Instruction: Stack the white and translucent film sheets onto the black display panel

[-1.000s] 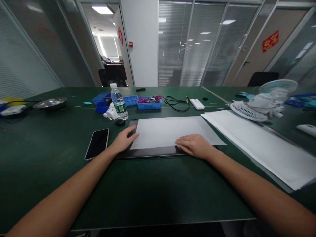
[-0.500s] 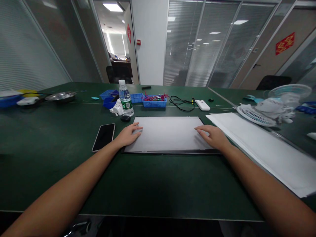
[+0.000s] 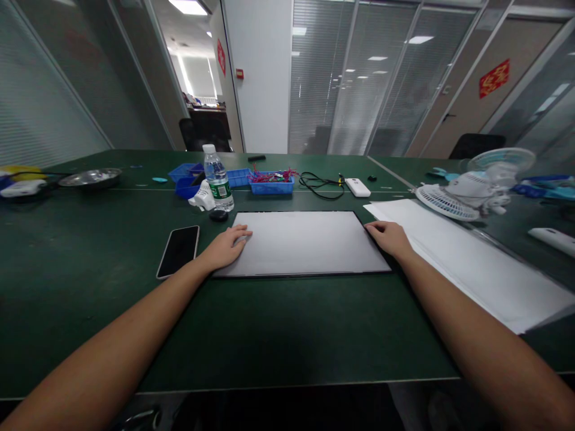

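Note:
A white sheet (image 3: 305, 242) lies squarely on a flat black panel (image 3: 296, 275) in the middle of the green table (image 3: 269, 329). My left hand (image 3: 224, 246) rests flat on the sheet's left edge, fingers stretched out. My right hand (image 3: 389, 237) lies at the sheet's right edge, fingers loosely extended and touching the panel's side. Neither hand holds anything.
A black phone (image 3: 178, 251) lies left of the panel. Behind it stand a water bottle (image 3: 217, 185), blue trays (image 3: 271, 182), a black cable (image 3: 320, 184) and a white remote (image 3: 358, 187). A stack of white sheets (image 3: 467, 257) and a small fan (image 3: 476, 182) lie to the right.
The white sheet, skewed to the right a second ago, now sits aligned on the black panel. My right hand slid from the sheet's front edge out to its right edge.

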Available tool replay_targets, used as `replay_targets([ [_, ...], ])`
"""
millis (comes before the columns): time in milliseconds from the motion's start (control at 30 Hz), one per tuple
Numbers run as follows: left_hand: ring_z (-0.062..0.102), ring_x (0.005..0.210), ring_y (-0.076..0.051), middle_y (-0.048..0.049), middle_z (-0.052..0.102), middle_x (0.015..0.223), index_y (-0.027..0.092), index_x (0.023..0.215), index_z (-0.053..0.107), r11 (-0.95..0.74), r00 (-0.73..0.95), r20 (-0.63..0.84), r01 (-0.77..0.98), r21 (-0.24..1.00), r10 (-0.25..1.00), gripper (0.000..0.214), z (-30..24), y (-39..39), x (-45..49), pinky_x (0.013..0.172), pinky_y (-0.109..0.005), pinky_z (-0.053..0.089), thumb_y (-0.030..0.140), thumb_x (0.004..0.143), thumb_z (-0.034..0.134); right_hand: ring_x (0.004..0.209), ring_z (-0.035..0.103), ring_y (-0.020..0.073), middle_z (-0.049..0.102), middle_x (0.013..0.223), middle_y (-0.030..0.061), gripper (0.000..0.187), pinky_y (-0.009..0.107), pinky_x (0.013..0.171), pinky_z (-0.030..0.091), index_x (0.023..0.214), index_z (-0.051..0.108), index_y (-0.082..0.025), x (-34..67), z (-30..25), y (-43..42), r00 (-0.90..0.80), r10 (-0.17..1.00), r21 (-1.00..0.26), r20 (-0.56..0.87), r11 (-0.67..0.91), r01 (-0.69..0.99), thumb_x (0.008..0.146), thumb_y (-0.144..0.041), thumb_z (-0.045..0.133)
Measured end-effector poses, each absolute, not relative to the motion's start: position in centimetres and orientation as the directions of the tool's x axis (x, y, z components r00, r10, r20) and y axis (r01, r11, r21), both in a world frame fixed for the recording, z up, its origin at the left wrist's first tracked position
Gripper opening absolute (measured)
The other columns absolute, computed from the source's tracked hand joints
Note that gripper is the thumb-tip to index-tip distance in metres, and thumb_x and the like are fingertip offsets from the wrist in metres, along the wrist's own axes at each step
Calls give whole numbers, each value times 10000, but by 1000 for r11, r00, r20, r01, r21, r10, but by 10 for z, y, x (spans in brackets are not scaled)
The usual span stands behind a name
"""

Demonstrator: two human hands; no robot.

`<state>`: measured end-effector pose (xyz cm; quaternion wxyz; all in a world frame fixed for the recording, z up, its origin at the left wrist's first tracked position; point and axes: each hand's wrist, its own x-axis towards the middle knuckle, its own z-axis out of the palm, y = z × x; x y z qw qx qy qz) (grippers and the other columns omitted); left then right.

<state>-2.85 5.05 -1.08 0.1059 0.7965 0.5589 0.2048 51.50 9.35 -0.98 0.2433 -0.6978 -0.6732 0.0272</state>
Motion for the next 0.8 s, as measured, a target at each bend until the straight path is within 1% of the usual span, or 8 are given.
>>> replay_targets([
  [167, 526, 1601, -320, -157, 594, 1681, 150, 1470, 745, -345, 287, 201, 854, 390, 937, 606, -10, 50, -28, 1378, -511, 330, 426, 1006, 470, 1100, 768, 318, 852, 1156, 89, 414, 421, 1010, 572, 1184, 900, -245, 525, -6, 95, 78, 945, -356, 317, 42, 934, 1027, -473, 592],
  [267, 533, 1595, -323, -167, 598, 1675, 140, 1471, 742, -350, 291, 203, 852, 389, 935, 615, -10, 50, -28, 1374, -511, 338, 436, 1007, 468, 1261, 708, 371, 801, 1318, 165, 467, 497, 1145, 509, 1309, 856, -181, 543, -1, 94, 134, 911, -322, 391, -1, 947, 1025, -412, 565],
  [367, 549, 1581, -330, -163, 605, 1669, 148, 1466, 746, -360, 300, 210, 851, 382, 931, 611, -10, 50, -29, 1368, -528, 349, 447, 1007, 476, 1486, 541, 425, 645, 1554, 258, 588, 588, 1247, 403, 1506, 713, -88, 566, 0, 94, 253, 868, -236, 426, -163, 958, 1028, -393, 556],
  [467, 559, 1573, -338, -154, 613, 1664, 165, 1455, 757, -363, 300, 214, 847, 388, 930, 596, -10, 50, -30, 1367, -535, 353, 453, 1005, 492, 1576, 414, 489, 534, 1630, 326, 760, 685, 1251, 354, 1583, 601, -58, 583, -3, 96, 458, 843, -149, 283, -434, 889, 1022, -571, 607],
  [533, 562, 1569, -346, -152, 620, 1657, 172, 1444, 764, -362, 297, 215, 842, 399, 930, 586, -11, 50, -30, 1368, -545, 350, 455, 1001, 505, 1521, 486, 503, 576, 1569, 342, 794, 710, 1208, 395, 1550, 614, -66, 589, -4, 98, 541, 829, -134, 140, -525, 840, 1025, -660, 586],
  [600, 560, 1569, -353, -152, 622, 1655, 176, 1441, 766, -364, 299, 217, 838, 407, 929, 581, -11, 50, -29, 1370, -558, 342, 458, 998, 516, 1403, 610, 472, 666, 1458, 312, 693, 667, 1141, 483, 1458, 692, -103, 591, -3, 99, 536, 843, -131, 53, -526, 840, 1046, -643, 557],
  [700, 558, 1571, -359, -161, 624, 1651, 168, 1438, 768, -363, 298, 216, 838, 408, 930, 587, -10, 50, -28, 1368, -563, 344, 453, 990, 518, 1305, 692, 426, 730, 1375, 262, 527, 573, 1064, 563, 1351, 776, -152, 589, 2, 96, 493, 869, -130, 38, -485, 865, 1072, -529, 535],
  [800, 554, 1574, -353, -170, 618, 1655, 153, 1447, 762, -353, 292, 206, 845, 401, 934, 602, -9, 49, -26, 1366, -550, 351, 446, 992, 500, 1258, 721, 437, 741, 1341, 291, 512, 555, 1023, 583, 1336, 798, -121, 583, 11, 90, 509, 857, -127, 76, -498, 858, 1093, -422, 464],
])
